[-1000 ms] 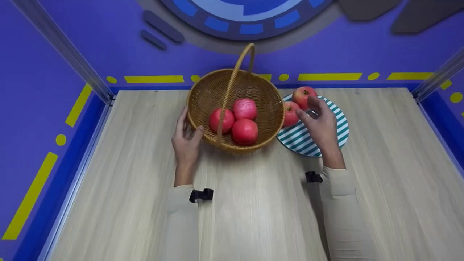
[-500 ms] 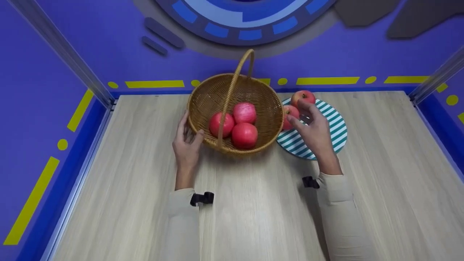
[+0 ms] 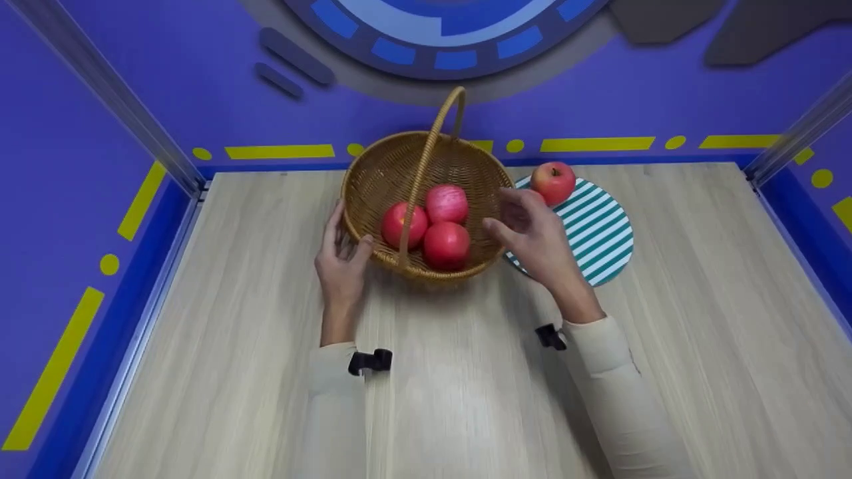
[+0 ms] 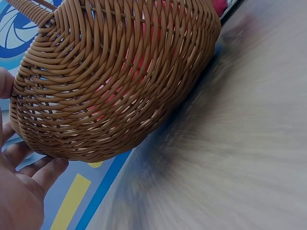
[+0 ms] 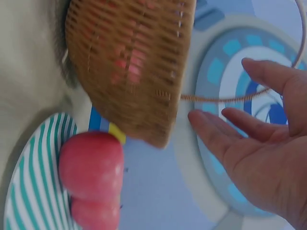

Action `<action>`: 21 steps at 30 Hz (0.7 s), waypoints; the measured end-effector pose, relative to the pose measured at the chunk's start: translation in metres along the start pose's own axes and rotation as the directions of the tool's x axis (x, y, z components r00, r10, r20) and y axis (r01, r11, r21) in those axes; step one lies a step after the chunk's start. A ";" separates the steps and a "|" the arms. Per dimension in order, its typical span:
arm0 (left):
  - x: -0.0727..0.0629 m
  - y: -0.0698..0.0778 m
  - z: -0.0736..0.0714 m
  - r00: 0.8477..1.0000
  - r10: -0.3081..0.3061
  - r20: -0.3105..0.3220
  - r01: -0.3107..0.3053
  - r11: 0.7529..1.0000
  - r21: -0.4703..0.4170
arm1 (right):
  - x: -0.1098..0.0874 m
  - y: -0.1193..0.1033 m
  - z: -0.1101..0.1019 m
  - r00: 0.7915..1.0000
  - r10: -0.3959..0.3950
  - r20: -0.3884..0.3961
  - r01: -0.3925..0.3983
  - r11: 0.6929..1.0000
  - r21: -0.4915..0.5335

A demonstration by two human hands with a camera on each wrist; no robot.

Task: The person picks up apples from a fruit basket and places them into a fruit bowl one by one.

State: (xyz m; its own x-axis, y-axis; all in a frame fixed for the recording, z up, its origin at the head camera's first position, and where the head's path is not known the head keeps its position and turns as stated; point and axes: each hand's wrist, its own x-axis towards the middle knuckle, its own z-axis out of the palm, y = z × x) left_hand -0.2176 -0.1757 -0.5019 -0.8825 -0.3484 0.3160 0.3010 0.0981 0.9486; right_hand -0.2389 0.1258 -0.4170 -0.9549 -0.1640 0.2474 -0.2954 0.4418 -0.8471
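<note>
A brown wicker basket with an arched handle stands at the back middle, three red apples inside it. My left hand holds the basket at its left side, thumb by the rim and fingers against the outer wall, as the left wrist view shows. At the basket's right rim hovers my right hand, fingers loosely bent and nothing between them. Behind it lies a round plate with green and white stripes. One apple shows at the plate's far edge; another apple appears only in the right wrist view.
The pale wooden tabletop spreads out in front of the basket. A blue patterned back wall rises right behind the basket and plate. Another blue wall with yellow marks bounds the left side.
My right hand has moved left from above the plate to the basket's right rim, and now covers the nearer plate apple in the head view. My left hand stays at the basket.
</note>
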 end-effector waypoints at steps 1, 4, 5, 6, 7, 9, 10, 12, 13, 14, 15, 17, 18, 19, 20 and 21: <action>0.000 0.000 0.000 1.000 -0.001 -0.001 0.001 1.000 0.001 | 0.002 -0.002 0.003 1.000 0.000 0.006 0.001 1.000 -0.024; 0.000 0.001 0.000 1.000 -0.004 0.000 0.004 1.000 0.002 | 0.008 -0.007 0.014 1.000 0.013 0.028 -0.010 0.992 -0.124; 0.000 0.001 0.000 1.000 -0.005 0.001 0.005 1.000 0.002 | 0.010 -0.009 0.018 0.999 0.020 0.039 -0.013 0.988 -0.155; 0.000 0.001 0.000 1.000 -0.006 0.003 0.006 1.000 0.002 | 0.011 -0.009 0.021 0.998 0.028 0.051 -0.018 0.983 -0.185; 0.000 0.001 0.000 1.000 -0.006 0.004 0.006 1.000 0.001 | 0.013 -0.010 0.024 0.997 0.037 0.062 -0.023 0.976 -0.215; 0.000 0.000 -0.001 1.000 -0.004 0.008 0.004 1.000 0.004 | 0.016 -0.011 0.030 0.995 0.055 0.079 -0.033 0.968 -0.250; 0.000 0.000 -0.001 1.000 -0.002 0.009 0.002 1.000 0.002 | 0.017 -0.011 0.033 0.994 0.061 0.086 -0.037 0.966 -0.258; 0.000 -0.001 -0.001 1.000 -0.001 0.011 0.001 1.000 -0.004 | 0.019 -0.010 0.037 0.992 0.077 0.096 -0.049 0.962 -0.270; 0.000 -0.001 -0.001 1.000 -0.003 0.010 0.003 1.000 -0.007 | 0.019 -0.010 0.040 0.991 0.085 0.100 -0.055 0.961 -0.273; 0.000 -0.001 -0.001 1.000 -0.004 0.009 0.004 1.000 -0.012 | 0.020 -0.010 0.042 0.990 0.091 0.105 -0.059 0.960 -0.275; 0.000 0.000 -0.001 1.000 -0.007 0.009 0.007 1.000 -0.016 | 0.020 -0.009 0.044 0.989 0.096 0.111 -0.062 0.958 -0.280; 0.000 0.000 -0.001 1.000 -0.014 0.010 0.014 1.000 -0.020 | 0.021 -0.008 0.048 0.988 0.102 0.120 -0.063 0.955 -0.291; 0.000 0.000 -0.001 1.000 -0.017 0.009 0.017 1.000 -0.020 | 0.021 -0.008 0.050 0.987 0.105 0.124 -0.064 0.952 -0.300; 0.000 0.000 -0.001 1.000 -0.021 0.008 0.021 1.000 -0.019 | 0.022 -0.007 0.052 0.986 0.107 0.127 -0.063 0.948 -0.311; 0.000 0.001 -0.001 1.000 -0.022 0.008 0.022 1.000 -0.021 | 0.023 -0.007 0.054 0.986 0.105 0.129 -0.059 0.945 -0.322; 0.000 0.001 -0.001 1.000 -0.023 0.009 0.023 1.000 -0.021 | 0.023 -0.007 0.056 0.986 0.106 0.130 -0.056 0.940 -0.336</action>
State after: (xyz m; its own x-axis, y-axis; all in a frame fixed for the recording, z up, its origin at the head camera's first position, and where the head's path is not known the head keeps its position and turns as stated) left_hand -0.2169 -0.1762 -0.5012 -0.8923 -0.3421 0.2945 0.2880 0.0708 0.9550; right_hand -0.2573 0.0695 -0.4319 -0.9688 -0.2294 0.0934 -0.2337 0.7213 -0.6520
